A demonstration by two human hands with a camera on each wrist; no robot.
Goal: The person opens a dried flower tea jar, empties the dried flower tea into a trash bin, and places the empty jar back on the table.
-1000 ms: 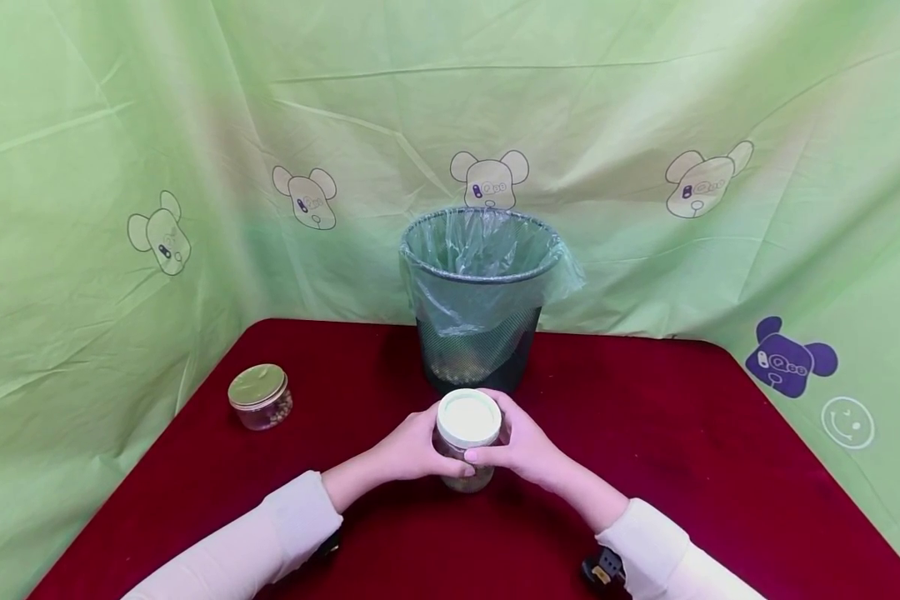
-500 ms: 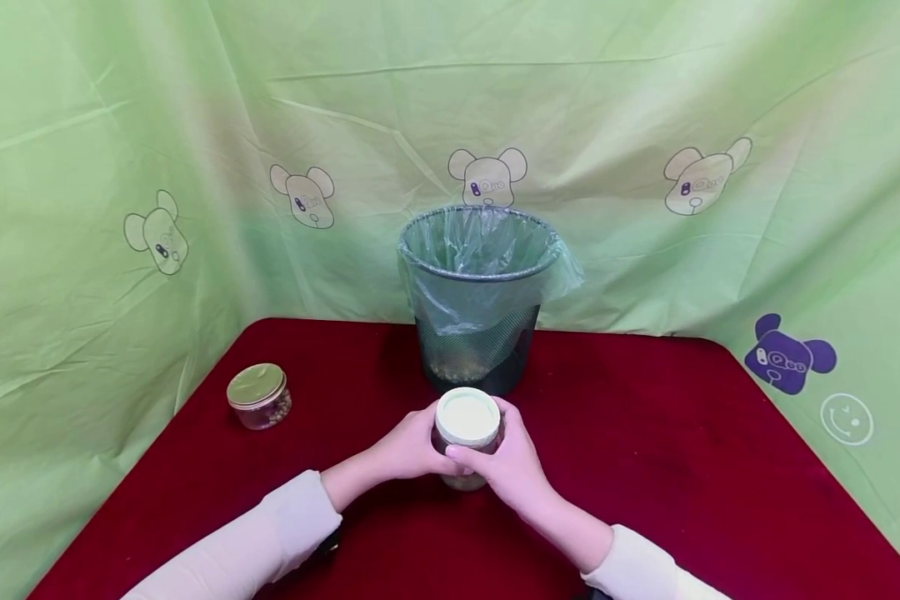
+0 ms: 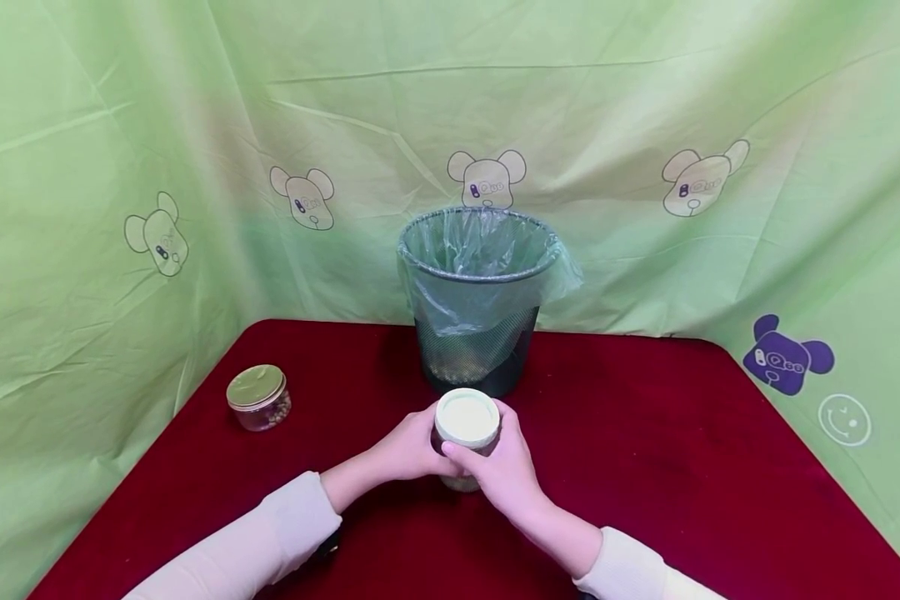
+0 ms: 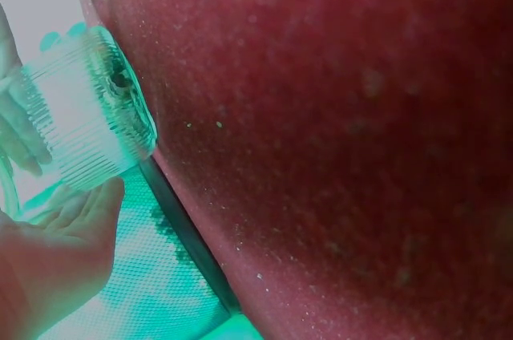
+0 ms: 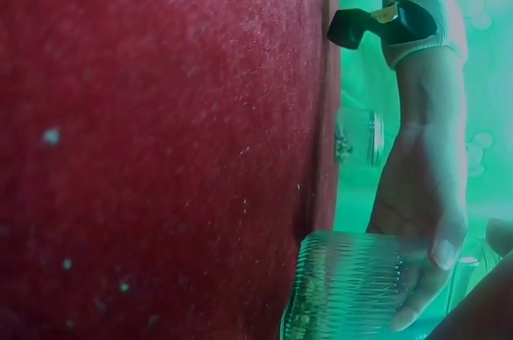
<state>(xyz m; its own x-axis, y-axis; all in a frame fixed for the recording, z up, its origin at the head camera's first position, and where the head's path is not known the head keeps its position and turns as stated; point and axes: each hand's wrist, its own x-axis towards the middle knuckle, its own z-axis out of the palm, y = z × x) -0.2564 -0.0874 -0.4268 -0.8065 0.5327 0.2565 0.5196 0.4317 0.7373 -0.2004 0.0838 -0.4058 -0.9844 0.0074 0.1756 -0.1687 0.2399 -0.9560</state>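
A clear ribbed jar [image 5: 345, 284] with a white lid [image 3: 468, 417] stands upright near the front middle of the red table. My left hand [image 3: 408, 450] grips the jar's left side, its thumb across the near side below the lid. My right hand [image 3: 512, 471] wraps the right side high up, with its thumb also laid across the front just under the lid. Both hands cover most of the jar's body in the head view. In the right wrist view, pale grainy contents show low in the jar. The right fingers behind it are largely hidden.
Just behind the jar stands a black mesh bin [image 3: 487, 346] lined with a thin clear bag [image 3: 468, 300]. A smaller lidded jar [image 3: 261, 400] with small bits inside is at the table's left. Green printed cloth [image 3: 345, 108] hangs around the table [image 3: 645, 433].
My right hand has turned around the jar, its thumb sliding left across the front while the right forearm came nearer and leftward. The left hand and the jar have stayed in place.
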